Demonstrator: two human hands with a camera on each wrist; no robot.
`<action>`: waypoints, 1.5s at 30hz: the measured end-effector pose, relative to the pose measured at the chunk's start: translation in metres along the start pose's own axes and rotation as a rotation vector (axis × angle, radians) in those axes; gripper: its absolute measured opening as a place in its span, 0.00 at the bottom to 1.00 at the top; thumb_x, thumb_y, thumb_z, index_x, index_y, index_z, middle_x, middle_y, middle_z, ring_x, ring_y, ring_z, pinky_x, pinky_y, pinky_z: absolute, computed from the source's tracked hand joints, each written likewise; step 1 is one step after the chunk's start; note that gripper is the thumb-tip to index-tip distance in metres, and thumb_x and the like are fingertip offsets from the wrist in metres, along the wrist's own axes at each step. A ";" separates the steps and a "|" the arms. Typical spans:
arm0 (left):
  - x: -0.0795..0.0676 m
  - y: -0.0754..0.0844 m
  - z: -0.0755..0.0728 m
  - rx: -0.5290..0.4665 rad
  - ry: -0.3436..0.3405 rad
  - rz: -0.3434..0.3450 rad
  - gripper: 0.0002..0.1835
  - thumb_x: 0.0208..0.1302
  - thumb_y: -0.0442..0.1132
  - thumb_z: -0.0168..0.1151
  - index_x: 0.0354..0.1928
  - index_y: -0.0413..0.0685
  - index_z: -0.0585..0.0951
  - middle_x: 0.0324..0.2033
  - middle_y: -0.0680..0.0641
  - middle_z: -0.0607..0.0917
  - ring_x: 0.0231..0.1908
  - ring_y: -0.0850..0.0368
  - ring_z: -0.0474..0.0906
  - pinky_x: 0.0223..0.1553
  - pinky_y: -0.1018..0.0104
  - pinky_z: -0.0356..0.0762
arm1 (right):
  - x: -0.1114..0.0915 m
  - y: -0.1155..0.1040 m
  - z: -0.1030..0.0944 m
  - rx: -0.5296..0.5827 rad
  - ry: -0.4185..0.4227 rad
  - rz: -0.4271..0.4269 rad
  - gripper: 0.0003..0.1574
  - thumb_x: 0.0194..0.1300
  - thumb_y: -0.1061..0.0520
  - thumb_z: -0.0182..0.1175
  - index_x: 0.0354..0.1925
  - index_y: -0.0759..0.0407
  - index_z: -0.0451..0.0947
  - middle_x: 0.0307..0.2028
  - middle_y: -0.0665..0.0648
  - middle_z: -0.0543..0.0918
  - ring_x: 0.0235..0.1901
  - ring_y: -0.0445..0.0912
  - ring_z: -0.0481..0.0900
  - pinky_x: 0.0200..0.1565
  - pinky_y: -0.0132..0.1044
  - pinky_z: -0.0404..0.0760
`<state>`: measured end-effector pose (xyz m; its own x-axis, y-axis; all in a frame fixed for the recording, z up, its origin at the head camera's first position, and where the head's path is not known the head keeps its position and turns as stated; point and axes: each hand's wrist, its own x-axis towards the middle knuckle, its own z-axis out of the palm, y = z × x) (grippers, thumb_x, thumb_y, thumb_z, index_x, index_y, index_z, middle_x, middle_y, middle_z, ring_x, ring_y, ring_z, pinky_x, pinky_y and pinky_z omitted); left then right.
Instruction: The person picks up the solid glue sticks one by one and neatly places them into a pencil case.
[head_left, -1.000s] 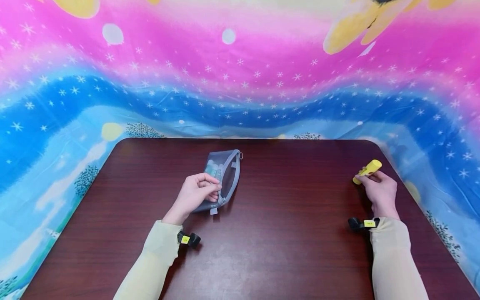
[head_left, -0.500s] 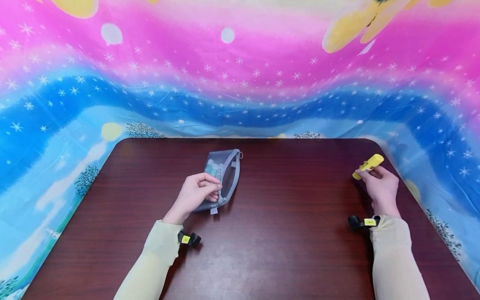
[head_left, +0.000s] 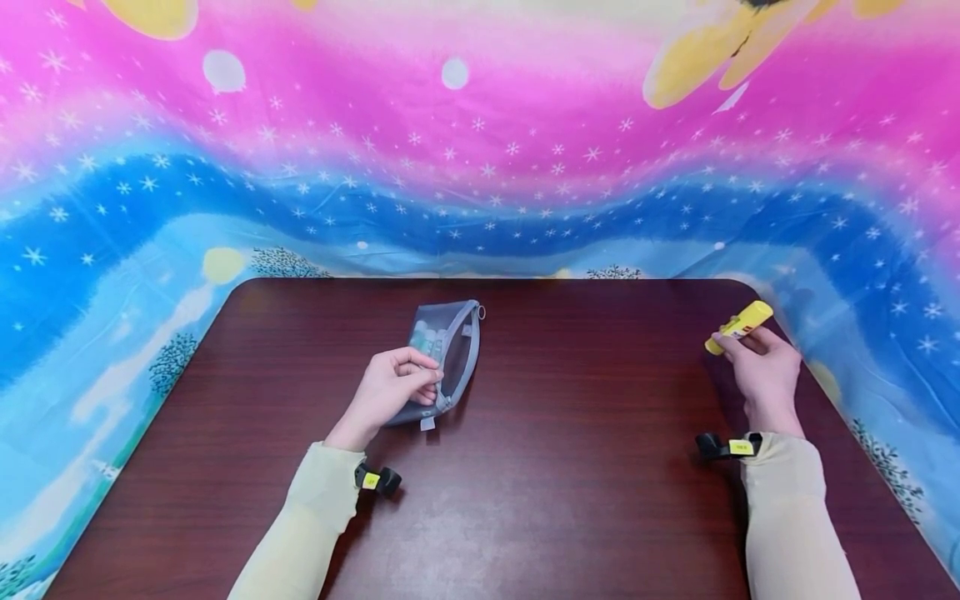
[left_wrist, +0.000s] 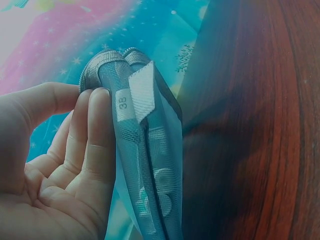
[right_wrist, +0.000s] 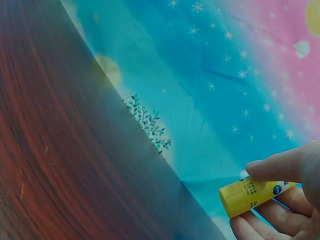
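A grey mesh zipper pouch (head_left: 463, 358) stands unzipped left of the table's middle, its mouth facing right. My left hand (head_left: 392, 385) pinches the near rim of that mouth between thumb and fingers. Through the mesh, pale and green items (head_left: 429, 337) show inside; their kind is unclear. In the left wrist view a white tag (left_wrist: 143, 92) sticks out from the pouch's end, beside a label reading 38. Over the table's far right part, my right hand (head_left: 767, 379) holds a yellow glue stick (head_left: 741, 327) tilted, thumb on one side and fingers on the other.
The dark red-brown wooden table (head_left: 570, 467) has rounded far corners. Behind and around it hangs a pink and blue patterned cloth (head_left: 480, 167). The right hand is close to the table's right edge.
My right hand has shifted slightly away from me and to the right, and the glue stick in it has turned, tilting further over. The left hand and pouch have stayed put.
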<state>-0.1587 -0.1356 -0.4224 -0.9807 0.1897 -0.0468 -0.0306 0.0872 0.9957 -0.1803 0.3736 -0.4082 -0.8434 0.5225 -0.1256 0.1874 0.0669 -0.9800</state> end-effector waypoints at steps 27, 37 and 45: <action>-0.001 0.002 0.000 -0.013 0.004 0.002 0.10 0.63 0.31 0.69 0.44 0.31 0.84 0.29 0.39 0.88 0.25 0.52 0.85 0.32 0.60 0.88 | -0.018 -0.022 0.010 0.004 -0.004 -0.143 0.29 0.61 0.56 0.75 0.59 0.56 0.82 0.42 0.42 0.85 0.44 0.35 0.81 0.42 0.18 0.77; -0.001 0.003 -0.001 -0.008 0.003 -0.001 0.10 0.63 0.31 0.70 0.44 0.32 0.84 0.29 0.39 0.88 0.25 0.52 0.85 0.32 0.59 0.88 | -0.026 -0.031 0.015 -0.047 0.000 -0.161 0.31 0.62 0.54 0.74 0.62 0.55 0.81 0.48 0.44 0.85 0.47 0.37 0.81 0.44 0.18 0.77; -0.001 0.003 -0.001 -0.002 0.003 0.001 0.11 0.64 0.32 0.70 0.44 0.32 0.84 0.29 0.39 0.88 0.25 0.51 0.85 0.32 0.59 0.88 | -0.034 -0.038 0.019 -0.019 -0.032 -0.181 0.31 0.61 0.54 0.75 0.62 0.56 0.81 0.50 0.46 0.85 0.49 0.38 0.81 0.45 0.19 0.78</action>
<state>-0.1581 -0.1363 -0.4188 -0.9813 0.1871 -0.0457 -0.0303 0.0848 0.9959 -0.1684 0.3374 -0.3696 -0.8796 0.4734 0.0471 0.0406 0.1733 -0.9840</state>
